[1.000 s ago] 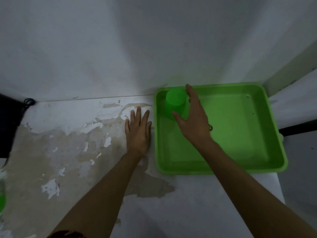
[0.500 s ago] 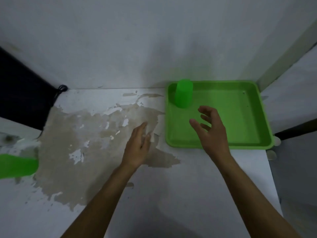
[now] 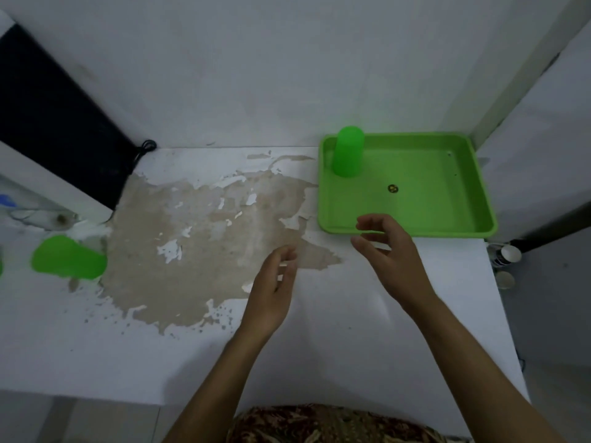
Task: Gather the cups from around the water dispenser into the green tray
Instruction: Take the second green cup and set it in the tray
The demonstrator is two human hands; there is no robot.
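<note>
A green tray point(image 3: 454, 219) sits at the back right of the white table. One green cup point(image 3: 348, 152) stands upside down in the tray's back left corner. A second green cup point(image 3: 68, 262) stands on the table at the far left, beside the water dispenser point(image 3: 41, 174). My right hand point(image 3: 388, 251) hovers over the tray's front edge, fingers apart and curled, holding nothing. My left hand point(image 3: 271, 292) hangs above the table centre, edge-on, fingers loose and empty.
The table top point(image 3: 319, 362) is white with a large patch of peeled, brownish surface in the middle. A black cable point(image 3: 144, 148) lies by the wall. Small white round containers point(image 3: 508, 255) stand beyond the table's right edge. A small dark mark sits on the tray floor.
My right hand let go of the cup in the tray and drew back towards me. My left hand lifted off the table. The view swung left, bringing the second cup into sight.
</note>
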